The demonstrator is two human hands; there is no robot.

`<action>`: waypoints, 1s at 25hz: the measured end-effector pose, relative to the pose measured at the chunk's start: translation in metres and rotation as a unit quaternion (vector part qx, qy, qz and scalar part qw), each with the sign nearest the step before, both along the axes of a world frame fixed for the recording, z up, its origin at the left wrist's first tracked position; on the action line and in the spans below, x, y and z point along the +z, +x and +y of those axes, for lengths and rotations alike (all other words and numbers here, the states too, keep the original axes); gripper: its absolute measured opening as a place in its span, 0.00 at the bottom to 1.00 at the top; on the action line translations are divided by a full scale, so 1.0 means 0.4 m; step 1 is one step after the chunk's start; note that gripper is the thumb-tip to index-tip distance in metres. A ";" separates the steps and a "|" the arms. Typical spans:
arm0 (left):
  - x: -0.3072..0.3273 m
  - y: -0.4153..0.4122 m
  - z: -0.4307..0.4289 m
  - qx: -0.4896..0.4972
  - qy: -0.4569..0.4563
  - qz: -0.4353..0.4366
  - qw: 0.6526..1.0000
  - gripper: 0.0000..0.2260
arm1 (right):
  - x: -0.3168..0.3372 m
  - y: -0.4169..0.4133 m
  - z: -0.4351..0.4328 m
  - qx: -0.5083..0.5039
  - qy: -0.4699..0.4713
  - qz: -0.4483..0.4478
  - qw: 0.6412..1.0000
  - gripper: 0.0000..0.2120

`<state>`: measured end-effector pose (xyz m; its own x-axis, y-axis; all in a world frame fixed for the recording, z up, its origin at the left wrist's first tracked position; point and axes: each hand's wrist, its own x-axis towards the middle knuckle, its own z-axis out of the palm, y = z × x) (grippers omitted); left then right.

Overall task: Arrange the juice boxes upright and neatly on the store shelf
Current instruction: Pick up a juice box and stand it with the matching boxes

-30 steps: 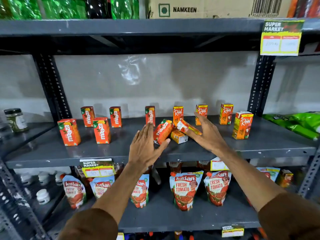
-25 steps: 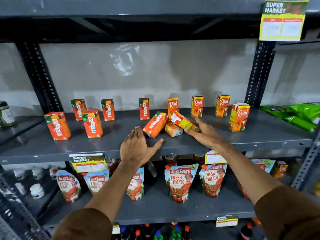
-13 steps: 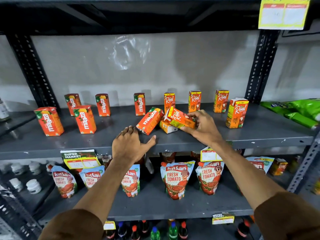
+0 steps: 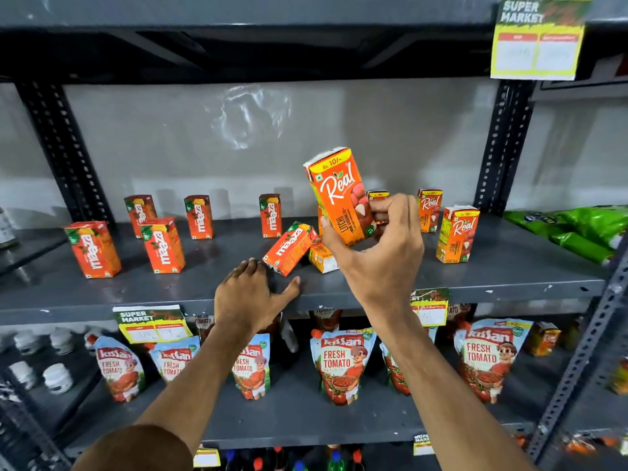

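Right hand [image 4: 380,253]: fingers closed around a lychee juice box [image 4: 341,195], held nearly upright above the shelf [image 4: 509,266].
Left hand [image 4: 249,294]: fingers spread, palm down at the shelf's front edge.
Mango juice box [image 4: 290,248]: tipped, leaning near the left hand.
Other boxes: standing, scattered along the shelf.

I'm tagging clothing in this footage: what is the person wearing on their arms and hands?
Both hands, left hand and right hand, are bare: no gloves, rings, watch or bracelet visible. Forearms are uncovered. Brown sleeves are pushed up near the elbows, plain, without visible markings.
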<state>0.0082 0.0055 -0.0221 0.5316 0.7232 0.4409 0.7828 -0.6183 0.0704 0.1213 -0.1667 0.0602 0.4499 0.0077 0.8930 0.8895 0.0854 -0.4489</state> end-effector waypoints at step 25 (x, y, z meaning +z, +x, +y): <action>0.007 0.003 -0.026 -0.013 0.030 -0.017 0.999 0.35 | -0.159 0.315 -0.012 -0.189 -0.271 0.163 0.930 0.36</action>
<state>0.0094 -0.0050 -0.0193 0.5345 0.6803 0.5014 0.7637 -0.6429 0.0582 0.2472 -0.1715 -0.0034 0.7575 0.2036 0.6202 0.6198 -0.5225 -0.5855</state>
